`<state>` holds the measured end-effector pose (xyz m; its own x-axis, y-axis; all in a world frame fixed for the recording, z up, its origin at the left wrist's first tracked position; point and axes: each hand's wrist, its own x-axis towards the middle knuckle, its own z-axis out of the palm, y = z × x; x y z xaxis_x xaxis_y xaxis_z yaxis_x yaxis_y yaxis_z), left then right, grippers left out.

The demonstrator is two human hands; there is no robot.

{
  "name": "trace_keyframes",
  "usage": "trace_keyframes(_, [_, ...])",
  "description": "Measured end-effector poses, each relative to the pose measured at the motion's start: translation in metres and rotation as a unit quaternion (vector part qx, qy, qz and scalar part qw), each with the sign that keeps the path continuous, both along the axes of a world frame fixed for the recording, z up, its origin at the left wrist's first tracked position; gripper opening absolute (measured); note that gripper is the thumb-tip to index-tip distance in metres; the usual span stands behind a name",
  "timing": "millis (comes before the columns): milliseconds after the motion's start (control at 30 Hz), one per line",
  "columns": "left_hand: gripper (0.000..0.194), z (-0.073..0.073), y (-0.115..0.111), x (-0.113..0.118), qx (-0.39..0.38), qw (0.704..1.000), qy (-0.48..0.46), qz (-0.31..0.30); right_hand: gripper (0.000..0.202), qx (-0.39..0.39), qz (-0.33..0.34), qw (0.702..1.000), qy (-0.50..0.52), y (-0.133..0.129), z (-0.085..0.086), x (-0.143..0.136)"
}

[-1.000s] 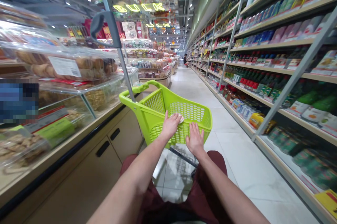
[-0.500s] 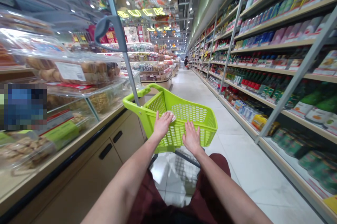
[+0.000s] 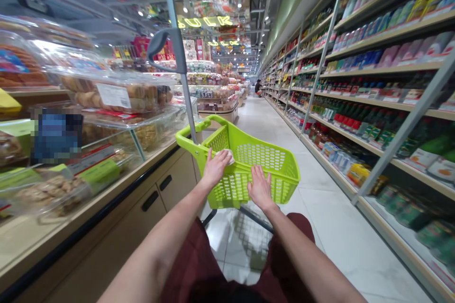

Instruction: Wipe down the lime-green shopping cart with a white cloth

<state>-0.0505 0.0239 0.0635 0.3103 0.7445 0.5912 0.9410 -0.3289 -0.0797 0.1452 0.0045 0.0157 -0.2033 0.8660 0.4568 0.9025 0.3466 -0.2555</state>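
A lime-green shopping cart (image 3: 284, 184) with perforated walls stands before me, turned side-on. My left hand (image 3: 215, 169) presses a white cloth (image 3: 229, 156), partly hidden under its fingers, against the top edge of the near wall. Its thumb points upward. Further right along the same wall, my right hand (image 3: 260, 187) lies with fingers stretched out against the upper edge, holding nothing. A grey pole (image 3: 188, 96) with a grey looped handle (image 3: 177, 51) rises at the cart's left end.
On the left is a counter (image 3: 106, 208) with packaged baked goods (image 3: 121, 94). Tall shelves (image 3: 373, 75) of bottles and cans line the right side. A tiled aisle (image 3: 249, 115) runs ahead, with a person (image 3: 258, 87) crouching far down it.
The whole view has shifted slightly to the right. My left hand and the cloth have slid a little left along the cart's edge; my right hand stays at the wall.
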Motion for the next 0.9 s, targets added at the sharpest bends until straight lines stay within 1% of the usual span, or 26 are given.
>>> trace_keyframes(133, [0.042,0.022,-0.002,-0.045,0.027,0.996,-0.023,0.076,0.057,-0.008,-0.004,1.0,0.0,0.001,-0.003,0.002])
trace_keyframes(200, [0.041,0.03,-0.004,-0.059,0.037,0.994,-0.038,0.099,0.057,-0.015,-0.001,1.0,0.001,0.0,-0.004,0.002])
trace_keyframes(233, [0.041,0.032,-0.005,-0.061,0.038,0.993,-0.047,0.106,0.057,-0.017,0.0,1.0,0.003,-0.001,-0.004,0.002])
trace_keyframes(300, [0.04,0.032,-0.006,-0.058,0.036,0.99,-0.069,0.116,0.057,-0.018,-0.001,1.0,0.007,-0.001,-0.003,0.002])
trace_keyframes(367, [0.038,0.028,-0.007,-0.044,0.027,0.989,-0.088,0.116,0.057,-0.014,-0.002,1.0,0.01,-0.002,0.0,0.001])
trace_keyframes(433, [0.034,0.023,-0.007,-0.025,0.002,0.992,-0.094,0.086,0.057,-0.012,-0.003,1.0,0.011,-0.004,0.003,0.0])
trace_keyframes(500, [0.029,0.018,-0.008,-0.004,-0.036,0.996,-0.078,0.027,0.057,-0.013,-0.006,1.0,0.007,-0.007,0.007,-0.001])
trace_keyframes(533, [0.028,0.016,-0.01,0.004,-0.044,0.996,-0.071,0.008,0.056,-0.013,-0.007,1.0,0.005,-0.008,0.009,-0.001])
trace_keyframes(600, [0.027,0.015,-0.015,0.015,-0.059,0.996,-0.06,-0.015,0.056,-0.011,-0.008,1.0,0.0,-0.013,0.014,0.001])
trace_keyframes(667, [0.029,0.016,-0.022,0.015,-0.068,0.996,-0.063,-0.012,0.056,-0.006,-0.009,1.0,-0.007,-0.019,0.021,0.005])
trace_keyframes(800, [0.032,0.02,-0.044,-0.001,-0.064,0.991,-0.119,0.024,0.057,-0.001,-0.017,1.0,-0.018,-0.035,0.038,0.009])
trace_keyframes(900, [0.037,0.022,-0.061,-0.013,-0.049,0.982,-0.179,0.042,0.057,0.0,0.007,1.0,-0.021,-0.048,0.051,-0.006])
